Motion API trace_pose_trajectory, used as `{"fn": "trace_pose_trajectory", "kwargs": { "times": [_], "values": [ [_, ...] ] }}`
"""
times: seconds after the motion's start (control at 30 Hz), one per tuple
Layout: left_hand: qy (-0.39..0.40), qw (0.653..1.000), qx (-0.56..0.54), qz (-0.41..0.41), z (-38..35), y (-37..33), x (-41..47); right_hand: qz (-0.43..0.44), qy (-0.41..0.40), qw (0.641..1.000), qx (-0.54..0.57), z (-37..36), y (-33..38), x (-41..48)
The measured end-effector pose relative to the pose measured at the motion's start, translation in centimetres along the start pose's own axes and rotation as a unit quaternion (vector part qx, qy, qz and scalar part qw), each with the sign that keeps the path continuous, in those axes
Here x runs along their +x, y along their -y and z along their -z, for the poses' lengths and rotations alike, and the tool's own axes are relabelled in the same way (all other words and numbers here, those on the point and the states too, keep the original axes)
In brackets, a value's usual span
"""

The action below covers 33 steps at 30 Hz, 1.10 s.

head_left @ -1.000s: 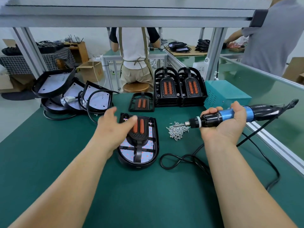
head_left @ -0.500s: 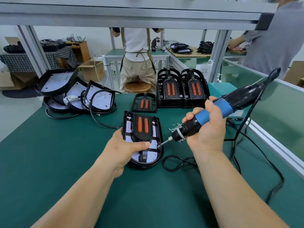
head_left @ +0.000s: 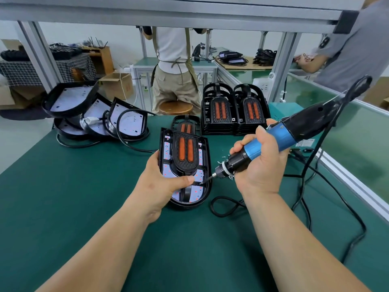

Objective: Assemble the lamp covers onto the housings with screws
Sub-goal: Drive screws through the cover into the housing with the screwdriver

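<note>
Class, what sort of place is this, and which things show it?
Probably a lamp assembly workshop: stacked lamp covers, a corded electric screwdriver in the right hand, and another worker at a neighbouring bench.

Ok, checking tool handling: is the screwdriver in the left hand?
No, the right hand grips the screwdriver; the left hand holds the lamp.

Bare green desk [head_left: 69, 207] offers passage from 6 to 9 o'clock; stacked covers [head_left: 233, 114] wall off 12 o'clock, piled housings [head_left: 101, 116] crowd 10 o'clock, and a looping cable [head_left: 302, 187] litters 4 o'clock.
</note>
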<state>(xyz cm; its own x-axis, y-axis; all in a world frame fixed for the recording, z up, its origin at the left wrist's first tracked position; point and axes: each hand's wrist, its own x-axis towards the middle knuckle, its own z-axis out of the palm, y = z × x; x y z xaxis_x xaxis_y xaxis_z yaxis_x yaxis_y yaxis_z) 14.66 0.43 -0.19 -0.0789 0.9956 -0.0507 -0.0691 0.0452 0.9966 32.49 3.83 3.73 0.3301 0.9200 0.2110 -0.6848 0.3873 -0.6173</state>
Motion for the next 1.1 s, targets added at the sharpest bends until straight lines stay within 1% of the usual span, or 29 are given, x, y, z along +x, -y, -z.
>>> {"fn": "trace_pose_trajectory", "kwargs": {
  "times": [0.27, 0.4, 0.5, 0.63, 0.7, 0.87, 1.1],
  "values": [
    [0.009, 1.0, -0.007, -0.009, 0.0, 0.0, -0.1, 0.007, 0.01, 1.0, -0.008, -0.3, -0.2, 0.0],
    [0.011, 1.0, -0.003, -0.017, -0.1, 0.0, 0.0, 0.019, 0.042, 0.999, -0.028, -0.7, -0.2, -0.2],
    [0.013, 1.0, 0.001, -0.021, -0.2, -0.1, 0.0, 0.043, 0.07, 0.995, -0.056, -1.1, -0.3, -0.6],
    [0.003, 1.0, 0.004, -0.01, -0.2, -0.1, 0.2, 0.076, 0.095, 0.988, -0.1, -1.5, -0.8, -1.5],
    [-0.001, 1.0, 0.006, 0.0, -0.1, -0.1, 0.4, 0.072, 0.106, 0.986, -0.111, -1.8, -0.9, -1.7],
    [-0.015, 1.0, 0.013, 0.024, -0.2, -0.2, 0.9, 0.052, 0.101, 0.986, -0.122, -2.2, -0.8, -1.7],
    [-0.02, 0.999, 0.008, 0.038, -0.3, -0.2, 1.0, 0.075, 0.112, 0.983, -0.127, -1.8, -1.1, -1.9]
  ]
}}
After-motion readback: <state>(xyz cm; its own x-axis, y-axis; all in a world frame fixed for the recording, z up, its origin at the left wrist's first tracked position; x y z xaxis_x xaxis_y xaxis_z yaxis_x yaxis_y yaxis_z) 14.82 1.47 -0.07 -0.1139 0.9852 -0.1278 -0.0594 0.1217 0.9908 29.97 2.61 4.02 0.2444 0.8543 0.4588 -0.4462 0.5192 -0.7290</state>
